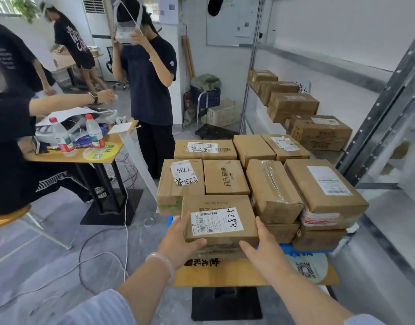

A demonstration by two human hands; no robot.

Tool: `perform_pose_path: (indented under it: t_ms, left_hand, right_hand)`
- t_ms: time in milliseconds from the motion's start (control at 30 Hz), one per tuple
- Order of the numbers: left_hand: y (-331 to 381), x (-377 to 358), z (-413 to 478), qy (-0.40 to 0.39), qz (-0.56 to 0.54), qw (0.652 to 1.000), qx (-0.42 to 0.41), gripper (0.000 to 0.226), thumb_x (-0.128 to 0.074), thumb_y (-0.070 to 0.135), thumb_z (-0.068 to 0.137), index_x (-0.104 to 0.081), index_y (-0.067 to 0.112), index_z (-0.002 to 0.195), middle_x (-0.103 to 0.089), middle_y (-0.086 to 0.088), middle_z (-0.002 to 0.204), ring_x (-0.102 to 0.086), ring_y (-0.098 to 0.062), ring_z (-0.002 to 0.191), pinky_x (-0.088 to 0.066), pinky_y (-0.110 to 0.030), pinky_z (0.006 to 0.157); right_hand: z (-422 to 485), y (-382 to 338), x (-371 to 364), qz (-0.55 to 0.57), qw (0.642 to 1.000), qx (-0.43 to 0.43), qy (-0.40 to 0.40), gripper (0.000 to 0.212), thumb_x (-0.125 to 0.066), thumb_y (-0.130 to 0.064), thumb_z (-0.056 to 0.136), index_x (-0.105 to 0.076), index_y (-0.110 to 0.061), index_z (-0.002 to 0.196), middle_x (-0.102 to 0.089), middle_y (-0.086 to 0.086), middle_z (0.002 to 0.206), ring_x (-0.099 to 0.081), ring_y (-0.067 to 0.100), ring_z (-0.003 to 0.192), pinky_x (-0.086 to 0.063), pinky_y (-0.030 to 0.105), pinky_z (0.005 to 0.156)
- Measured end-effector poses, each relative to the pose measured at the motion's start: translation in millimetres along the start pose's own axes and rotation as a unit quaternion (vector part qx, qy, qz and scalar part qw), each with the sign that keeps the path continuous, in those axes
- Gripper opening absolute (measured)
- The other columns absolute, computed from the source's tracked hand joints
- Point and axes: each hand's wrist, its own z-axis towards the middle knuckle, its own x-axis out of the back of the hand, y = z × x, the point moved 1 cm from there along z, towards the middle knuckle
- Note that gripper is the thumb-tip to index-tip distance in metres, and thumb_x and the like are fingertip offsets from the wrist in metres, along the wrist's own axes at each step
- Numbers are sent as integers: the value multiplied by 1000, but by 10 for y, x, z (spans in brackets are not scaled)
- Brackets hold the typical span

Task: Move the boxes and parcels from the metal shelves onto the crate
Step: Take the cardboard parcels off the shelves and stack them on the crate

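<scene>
Nearest, at 6 o'clock, my two forearms reach in, the left one wearing a pale bangle [163, 261]. The left grip [178, 240] clasps the near-left corner of the labelled box [219, 216], thumb up the side and fingers curled beneath. The right grip [264, 242] clasps the near-right corner likewise.

The box sits at the near edge of the pile of boxes [225, 177], apparently on a lower carton. The pile stands on the blue crate [295, 249], which rests on the orange worktop [225, 275].

Its long axis runs from 9 to 3 o'clock, flat, with the label uppermost. The carton's print reads upside down to me, so its head end points towards 6 o'clock.

I judge the step in hand to be setting this box down. The next move calls for squaring it against its neighbours at 12 o'clock, then freeing both grips without dragging it off the edge. After that comes a reach to 1 o'clock, where cartons [321, 132] lie on the metal shelves [377, 109].
</scene>
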Motion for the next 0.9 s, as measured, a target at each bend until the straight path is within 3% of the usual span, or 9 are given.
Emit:
perform_pose_path:
  t_ms: [67,200,300,367,533,700,900]
  left_hand:
    - [8,-13,19,9,19,1000,-1,83,-75,34,80,-26,34,148,-32,11,146,-26,0,132,-25,-24,107]
    - [13,-83,14,26,51,998,-10,83,-73,37,82,-24,36,148,-19,5,155,-19,-14,143,-24,-30,112]
    - [-25,-104,-24,55,97,994,-20,81,-70,44,82,-23,40,148,3,13,159,-8,-14,146,-19,-31,114]
    - [-39,-90,-16,66,165,983,-52,77,-65,50,84,-23,41,148,8,16,158,-1,-12,145,-14,-35,116]
    - [-16,-81,79,19,308,948,-83,67,-48,56,92,-18,40,150,1,14,160,11,-9,145,-5,-38,118]
    - [-10,-100,121,4,306,949,-71,63,-47,54,93,-22,39,149,3,15,160,15,-9,145,-6,-40,119]
    - [15,-91,189,-1,314,947,-71,63,-46,54,94,-22,38,150,4,13,160,14,-10,145,0,-33,117]
  right_hand:
    - [-9,2,16,-33,998,42,15,83,-63,-33,91,-9,-33,153,-23,-5,156,-27,11,139,-27,31,113]
    - [-61,-17,48,-185,969,159,38,75,-56,-43,92,-11,-36,152,0,-14,160,-7,9,145,-18,31,117]
    - [-33,-21,32,-288,934,212,10,75,-51,-49,93,-6,-38,152,3,-10,161,6,10,146,-6,35,120]
    - [14,-11,21,-336,914,227,9,77,-49,-53,93,-3,-37,153,5,-8,162,12,12,146,4,37,119]
    - [128,35,-11,-365,903,225,0,78,-47,-58,92,0,-40,151,7,-6,162,16,14,146,12,38,116]
    - [202,54,-22,-365,904,223,-4,77,-48,-58,91,-2,-40,151,5,-5,162,16,15,146,10,39,116]
    - [241,19,-36,-365,906,215,-6,80,-48,-57,91,0,-37,151,6,-5,162,17,16,146,12,39,115]
